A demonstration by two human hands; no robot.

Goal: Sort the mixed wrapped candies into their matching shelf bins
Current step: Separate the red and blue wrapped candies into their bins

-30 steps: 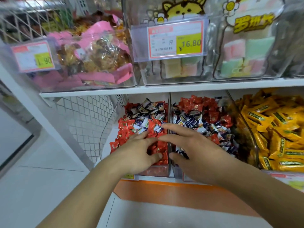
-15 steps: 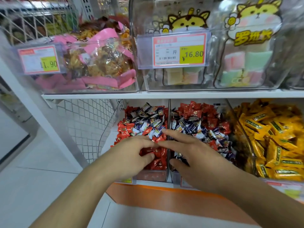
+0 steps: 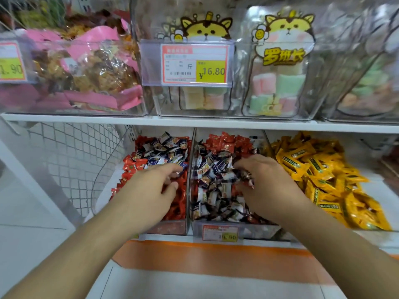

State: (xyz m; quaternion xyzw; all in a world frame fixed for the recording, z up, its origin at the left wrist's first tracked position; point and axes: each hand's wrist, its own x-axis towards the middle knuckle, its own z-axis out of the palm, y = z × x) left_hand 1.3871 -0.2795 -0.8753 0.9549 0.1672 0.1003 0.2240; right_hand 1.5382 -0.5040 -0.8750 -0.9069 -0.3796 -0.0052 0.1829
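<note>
Head view, frame centre: my right hand [image 3: 265, 182], fingers curled into the dark candies [image 3: 216, 186]; stray red candies [image 3: 226, 140] lie beyond them; left hand [image 3: 151, 188] loosely curled.

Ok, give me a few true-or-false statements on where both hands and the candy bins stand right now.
1. The left hand is over the clear plastic bin of mostly red wrapped candies. True.
2. The right hand is reaching into the bin of yellow wrapped candies. False: it is in the middle bin, fingers down among the dark blue and white wrapped candies.
3. Red candies lie at the back of the middle bin. True.
4. The left bin holds only red candies. False: dark blue and white ones are piled at its back.
5. The orange-framed price tag on the upper shelf reads 16.80. True.
</note>
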